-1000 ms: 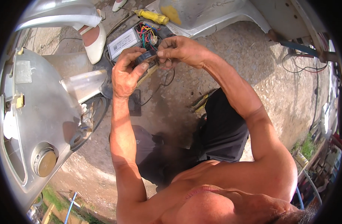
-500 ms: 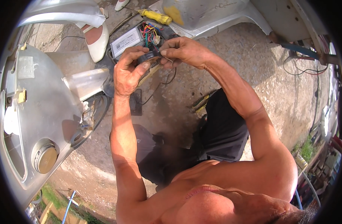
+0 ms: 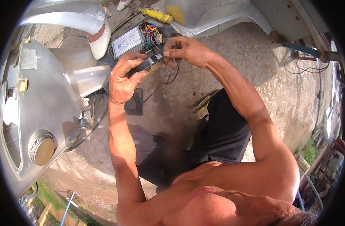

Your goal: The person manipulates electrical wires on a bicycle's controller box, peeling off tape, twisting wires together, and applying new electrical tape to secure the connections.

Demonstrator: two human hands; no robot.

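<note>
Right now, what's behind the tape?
Past the tape: silver box and coloured wires. Whatever sits directly behind the tape and left hand is covered; can't tell.

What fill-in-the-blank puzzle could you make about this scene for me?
1. The left hand holds a roll of black ____.
2. The screwdriver has a ____ handle.
3. In the picture, the silver box sits to the ____ of the coloured wires.

Missing words: tape; yellow; left.

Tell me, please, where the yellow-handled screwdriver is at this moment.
In the head view, the yellow-handled screwdriver lies near the top edge, slightly left of centre, just beyond the coloured wires and the silver box.
</note>
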